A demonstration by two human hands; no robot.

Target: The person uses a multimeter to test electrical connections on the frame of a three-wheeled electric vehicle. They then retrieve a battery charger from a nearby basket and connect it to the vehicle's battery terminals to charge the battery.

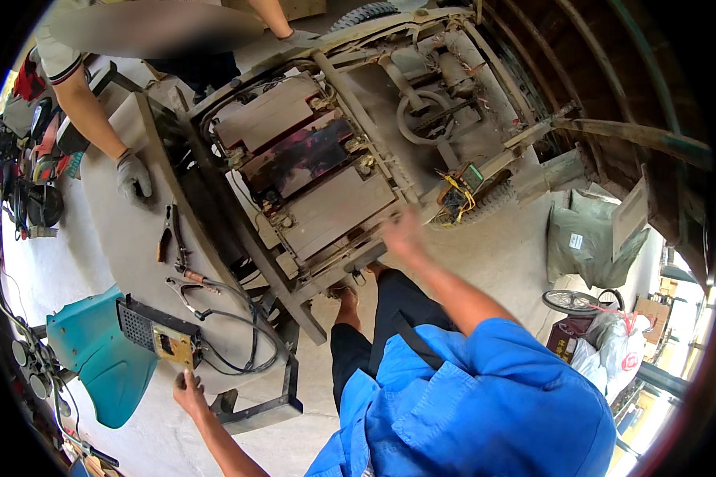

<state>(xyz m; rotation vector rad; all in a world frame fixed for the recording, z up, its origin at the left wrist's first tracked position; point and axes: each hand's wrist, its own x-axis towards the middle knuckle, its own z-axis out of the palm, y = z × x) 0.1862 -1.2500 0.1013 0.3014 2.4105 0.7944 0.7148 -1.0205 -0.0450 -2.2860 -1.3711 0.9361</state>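
Observation:
My left hand [189, 393] is at the lower edge of a metal charger-like box [161, 332] with a perforated black case and a yellowish end panel. Its fingers are curled together at the panel's corner; what they pinch, if anything, is too small to make out. My right hand [406, 235], smeared by motion, is over the near rail of a vehicle frame [350, 256]. Large grey batteries [338, 213] sit in that frame beside it. Black cables with clamps [184, 291] lie on the grey panel left of the frame.
Across the frame, a co-worker's gloved hand [134, 178] rests over the grey panel [107, 207]. A teal curved panel [103, 358] lies under the box. A yellow-wired meter [461, 191] hangs on the frame's right. Green sack [585, 238] and plastic bags [612, 350] stand at right.

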